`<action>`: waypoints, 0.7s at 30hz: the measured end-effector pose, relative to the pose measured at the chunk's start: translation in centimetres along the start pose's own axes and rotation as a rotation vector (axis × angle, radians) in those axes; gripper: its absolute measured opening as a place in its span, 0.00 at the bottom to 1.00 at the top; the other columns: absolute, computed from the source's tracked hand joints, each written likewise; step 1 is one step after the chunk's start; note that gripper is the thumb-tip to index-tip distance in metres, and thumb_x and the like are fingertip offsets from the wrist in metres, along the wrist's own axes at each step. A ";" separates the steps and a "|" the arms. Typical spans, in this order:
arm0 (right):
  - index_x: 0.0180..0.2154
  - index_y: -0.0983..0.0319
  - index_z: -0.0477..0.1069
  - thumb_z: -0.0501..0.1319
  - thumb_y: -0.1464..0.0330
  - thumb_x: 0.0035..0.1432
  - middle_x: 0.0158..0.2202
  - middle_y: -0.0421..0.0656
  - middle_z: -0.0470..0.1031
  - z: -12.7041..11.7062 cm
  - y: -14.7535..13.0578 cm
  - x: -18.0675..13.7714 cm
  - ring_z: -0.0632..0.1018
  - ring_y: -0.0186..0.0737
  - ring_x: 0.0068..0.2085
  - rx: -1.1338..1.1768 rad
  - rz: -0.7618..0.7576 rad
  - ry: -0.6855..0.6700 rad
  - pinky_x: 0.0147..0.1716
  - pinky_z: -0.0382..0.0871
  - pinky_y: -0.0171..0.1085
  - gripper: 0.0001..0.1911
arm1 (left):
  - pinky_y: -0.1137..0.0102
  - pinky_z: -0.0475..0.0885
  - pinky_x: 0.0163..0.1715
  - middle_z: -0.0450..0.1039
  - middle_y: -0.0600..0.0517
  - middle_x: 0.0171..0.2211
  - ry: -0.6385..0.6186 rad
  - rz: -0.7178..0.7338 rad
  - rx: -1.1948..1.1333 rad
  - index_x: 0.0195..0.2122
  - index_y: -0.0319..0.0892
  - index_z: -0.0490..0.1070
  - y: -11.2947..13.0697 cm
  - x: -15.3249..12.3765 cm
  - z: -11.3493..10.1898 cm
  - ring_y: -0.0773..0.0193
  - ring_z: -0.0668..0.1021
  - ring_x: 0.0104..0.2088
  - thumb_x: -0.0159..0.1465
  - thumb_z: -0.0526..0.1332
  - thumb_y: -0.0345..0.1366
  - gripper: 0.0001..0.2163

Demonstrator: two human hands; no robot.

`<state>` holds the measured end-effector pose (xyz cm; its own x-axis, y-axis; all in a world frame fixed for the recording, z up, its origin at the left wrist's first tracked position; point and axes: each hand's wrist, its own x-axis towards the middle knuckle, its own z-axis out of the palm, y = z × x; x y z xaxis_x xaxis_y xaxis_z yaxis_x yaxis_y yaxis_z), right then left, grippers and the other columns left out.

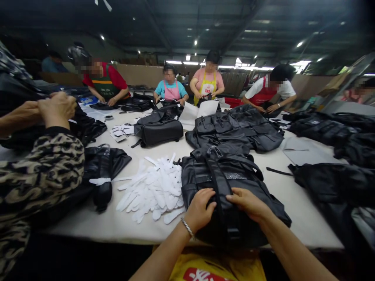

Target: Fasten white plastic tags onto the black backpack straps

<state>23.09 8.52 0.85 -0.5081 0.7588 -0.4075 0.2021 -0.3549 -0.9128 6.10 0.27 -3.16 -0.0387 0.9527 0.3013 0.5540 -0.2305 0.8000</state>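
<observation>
Black backpack point(252, 185) lies on the table point(310, 218), apparently sewn, front strap point(220, 185) down. The left hand point(201, 209) rests half-spread at the strap; whether the right hand point(251, 203) pinches it, I cannot tell. White strips point(155, 187) alongside lie loose.

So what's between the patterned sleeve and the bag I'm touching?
In the head view, a black item, then a heap of white strips beside your bag.

The hands point(200, 210) hide parts of the black bag point(224, 179) beneath them.
</observation>
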 end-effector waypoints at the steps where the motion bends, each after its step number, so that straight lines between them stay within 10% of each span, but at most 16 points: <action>1: 0.27 0.66 0.69 0.66 0.66 0.39 0.19 0.37 0.68 0.2 -0.6 0.4 0.67 0.29 0.18 0.093 0.037 -0.049 0.14 0.60 0.27 0.12 | 0.61 0.60 0.53 0.66 0.47 0.48 0.004 -0.024 -0.047 0.46 0.41 0.65 0.3 0.2 -0.2 0.61 0.66 0.50 0.56 0.55 0.33 0.16; 9: 0.27 0.65 0.64 0.56 0.72 0.53 0.20 0.39 0.69 0.9 -11.8 7.6 0.73 0.34 0.24 0.509 -0.211 0.340 0.26 0.72 0.34 0.03 | 0.62 0.63 0.49 0.72 0.45 0.41 -0.178 -0.079 -0.849 0.50 0.37 0.60 2.4 4.7 -2.0 0.60 0.72 0.44 0.60 0.43 0.49 0.24; 12: 0.28 0.65 0.63 0.53 0.74 0.54 0.20 0.39 0.69 1.1 -14.7 10.9 0.73 0.35 0.24 0.542 -0.265 0.398 0.28 0.73 0.37 0.03 | 0.61 0.64 0.46 0.72 0.44 0.37 -0.295 -0.161 -1.065 0.46 0.36 0.61 0.8 6.0 -1.6 0.59 0.74 0.39 0.57 0.53 0.47 0.22; 21: 0.31 0.66 0.63 0.55 0.78 0.51 0.21 0.35 0.70 0.2 -13.8 16.7 0.73 0.32 0.25 0.615 -0.231 0.584 0.32 0.73 0.38 0.04 | 0.57 0.70 0.33 0.71 0.45 0.25 -0.320 -0.480 -0.966 0.32 0.34 0.65 -4.8 4.8 0.8 0.61 0.75 0.27 0.53 0.57 0.40 0.13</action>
<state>11.63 26.00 6.64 0.0630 0.9466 -0.3163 -0.4256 -0.2612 -0.8664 3.92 6.10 -5.99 0.2175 0.9589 -0.1823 -0.3425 0.2499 0.9057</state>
